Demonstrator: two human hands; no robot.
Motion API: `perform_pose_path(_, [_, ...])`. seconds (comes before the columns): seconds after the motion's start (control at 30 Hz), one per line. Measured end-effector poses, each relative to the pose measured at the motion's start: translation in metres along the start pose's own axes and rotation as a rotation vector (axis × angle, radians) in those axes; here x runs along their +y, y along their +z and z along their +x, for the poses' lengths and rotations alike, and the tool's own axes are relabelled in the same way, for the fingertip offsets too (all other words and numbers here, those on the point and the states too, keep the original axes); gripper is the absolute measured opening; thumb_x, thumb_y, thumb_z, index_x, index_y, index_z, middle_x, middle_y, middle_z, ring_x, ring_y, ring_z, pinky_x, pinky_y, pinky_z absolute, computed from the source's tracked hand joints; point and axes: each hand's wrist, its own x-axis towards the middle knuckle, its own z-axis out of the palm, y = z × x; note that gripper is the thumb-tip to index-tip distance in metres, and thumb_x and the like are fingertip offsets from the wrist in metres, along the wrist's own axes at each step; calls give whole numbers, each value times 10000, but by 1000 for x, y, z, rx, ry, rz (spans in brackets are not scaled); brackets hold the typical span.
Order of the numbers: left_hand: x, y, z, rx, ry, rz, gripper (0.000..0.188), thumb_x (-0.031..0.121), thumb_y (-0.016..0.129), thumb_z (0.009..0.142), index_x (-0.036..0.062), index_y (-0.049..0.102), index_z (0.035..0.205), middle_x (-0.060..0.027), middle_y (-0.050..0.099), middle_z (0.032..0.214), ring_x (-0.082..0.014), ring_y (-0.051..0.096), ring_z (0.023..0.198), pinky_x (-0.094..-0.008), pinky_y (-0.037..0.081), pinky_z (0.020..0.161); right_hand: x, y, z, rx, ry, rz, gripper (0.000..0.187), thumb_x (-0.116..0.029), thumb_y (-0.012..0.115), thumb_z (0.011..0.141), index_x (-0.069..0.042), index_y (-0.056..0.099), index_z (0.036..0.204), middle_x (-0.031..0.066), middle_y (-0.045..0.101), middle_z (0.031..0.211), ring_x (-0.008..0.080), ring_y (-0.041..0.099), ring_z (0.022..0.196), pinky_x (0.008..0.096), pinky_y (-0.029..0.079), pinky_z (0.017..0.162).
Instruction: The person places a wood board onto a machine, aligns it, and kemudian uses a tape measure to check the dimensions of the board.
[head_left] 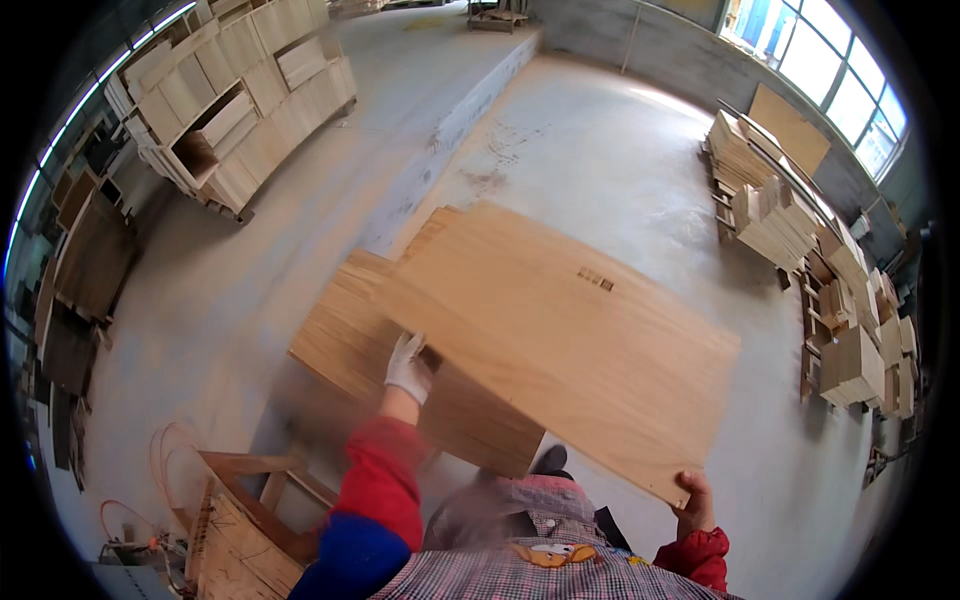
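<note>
A large flat wooden panel (560,330) with a small dark printed mark is held tilted in front of me. My left hand (408,368), in a whitish glove, is closed on its near edge towards the left. At the near right corner my right hand (694,500) grips the panel, thumb on top and the other fingers hidden beneath. Under the panel, to the left, lie more wooden boards (345,320); the panel covers much of them, so I cannot tell how they are supported.
A wooden workbench or frame (245,530) stands at the lower left, beside thin reddish hoses (165,450). Stacked wooden boxes (235,100) rise at the far left. Piles of boards (775,220) line the right wall below a window (830,70). A low ledge (450,140) crosses the floor.
</note>
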Motion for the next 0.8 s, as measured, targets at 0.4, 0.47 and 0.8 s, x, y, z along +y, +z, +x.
perform_pose_path(0.4, [-127,8,-63,235,-337,2108,870,513,599,705,54,247,1355,-210,185,1415,-361,146,1314,-514,128,1045,-54,132,357,-277,36,-157,401,-52,575,766,8,483,1152,94,571,1089,204,558,981,333,453,845])
perform_pose_path(0.47, [-135,4,-69,244,-376,2238,899,507,609,697,52,217,1366,-211,154,1424,-371,132,1316,-518,114,1048,-35,144,393,-316,112,-118,394,-54,578,770,5,486,1149,90,574,1085,203,555,983,335,452,847])
perform_pose_path(0.8, [-148,8,-66,311,-481,2281,893,458,639,688,51,222,1365,-211,136,1425,-396,129,1311,-511,127,1055,70,61,471,-140,507,-161,357,-78,623,772,1,511,1102,100,586,1059,241,576,958,382,481,806])
